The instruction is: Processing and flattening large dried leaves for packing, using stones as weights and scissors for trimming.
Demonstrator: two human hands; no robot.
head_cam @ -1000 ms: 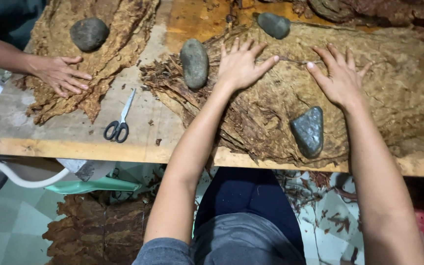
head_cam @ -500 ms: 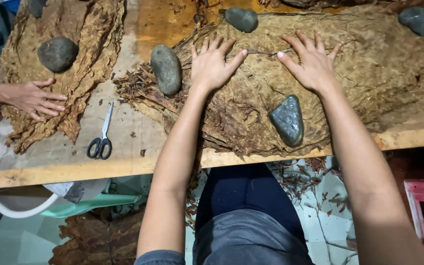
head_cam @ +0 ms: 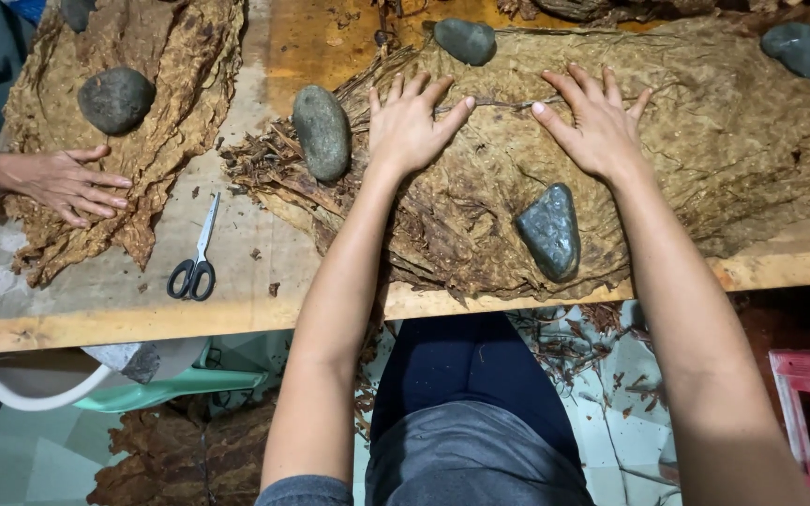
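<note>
Both the left hand [head_cam: 412,126] and right hand [head_cam: 595,126] lie flat, fingers spread, mid-frame on the dried leaf stack [head_cam: 705,150], probably light, brittle, best handled by its edges.

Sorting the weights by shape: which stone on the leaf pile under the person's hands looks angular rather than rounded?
The grey stone nearest the table's front edge, below the right hand: roughly triangular; the others are smooth ovals.
</note>
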